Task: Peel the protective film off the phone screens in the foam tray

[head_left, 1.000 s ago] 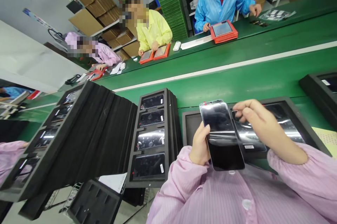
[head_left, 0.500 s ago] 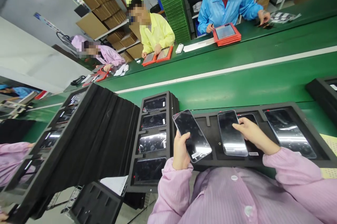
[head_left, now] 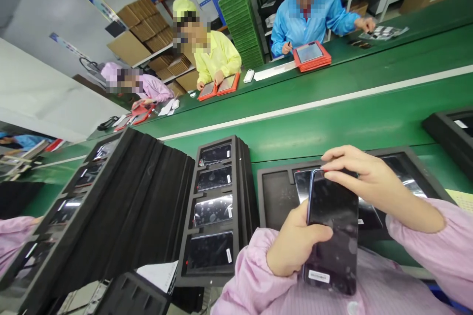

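In my left hand [head_left: 301, 241] is a dark smartphone [head_left: 332, 236], held close to my body with the thumb across its screen. A white label sits near its lower end. My right hand [head_left: 364, 179] is at the top edge of this smartphone, its fingertips closed around the upper corner, where a small red spot shows. What exactly the fingertips pinch is partly hidden. Beneath both hands lies a black foam tray [head_left: 275, 196]. Another phone [head_left: 303, 186] in it is partly covered by my left hand and the held phone.
Left of me stand a black tray stack [head_left: 242, 196] with phones on top and a taller leaning stack [head_left: 148, 196]. Another black tray [head_left: 453, 130] is at right. Beyond the green conveyor [head_left: 295, 127], several people handle red-cased tablets [head_left: 312, 56].
My left hand has brought its phone right and closer to me. My right hand has left the phone in the tray and moved onto the top of the held one.
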`<action>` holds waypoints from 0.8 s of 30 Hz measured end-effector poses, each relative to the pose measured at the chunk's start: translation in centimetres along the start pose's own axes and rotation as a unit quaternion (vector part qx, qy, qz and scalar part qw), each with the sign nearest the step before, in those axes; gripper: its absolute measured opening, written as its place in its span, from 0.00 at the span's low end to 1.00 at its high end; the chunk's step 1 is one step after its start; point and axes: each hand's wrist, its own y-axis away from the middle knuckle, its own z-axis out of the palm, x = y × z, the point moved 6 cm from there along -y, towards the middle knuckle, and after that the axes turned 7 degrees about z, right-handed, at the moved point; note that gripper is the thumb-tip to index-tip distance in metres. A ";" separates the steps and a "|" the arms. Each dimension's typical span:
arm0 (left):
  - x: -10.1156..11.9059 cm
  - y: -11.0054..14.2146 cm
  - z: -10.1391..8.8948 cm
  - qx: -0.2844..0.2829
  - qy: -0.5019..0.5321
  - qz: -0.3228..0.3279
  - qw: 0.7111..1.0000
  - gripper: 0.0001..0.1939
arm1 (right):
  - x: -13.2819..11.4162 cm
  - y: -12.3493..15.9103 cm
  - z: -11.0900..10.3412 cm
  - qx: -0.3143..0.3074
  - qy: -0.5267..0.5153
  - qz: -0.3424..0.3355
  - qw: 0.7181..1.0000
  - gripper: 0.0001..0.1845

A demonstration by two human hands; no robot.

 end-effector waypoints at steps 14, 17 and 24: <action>2.4 1.0 -0.7 0.046 0.108 0.079 0.990 0.10 | -8.8 6.2 0.4 -0.221 0.105 -0.375 0.894 0.17; 2.7 0.4 0.0 0.056 0.154 0.088 0.983 0.15 | -6.4 4.7 0.3 -0.172 0.078 -0.315 0.930 0.18; 3.0 0.2 1.1 0.049 0.160 0.102 0.981 0.17 | -1.5 2.4 -0.1 -0.026 0.101 -0.117 0.988 0.21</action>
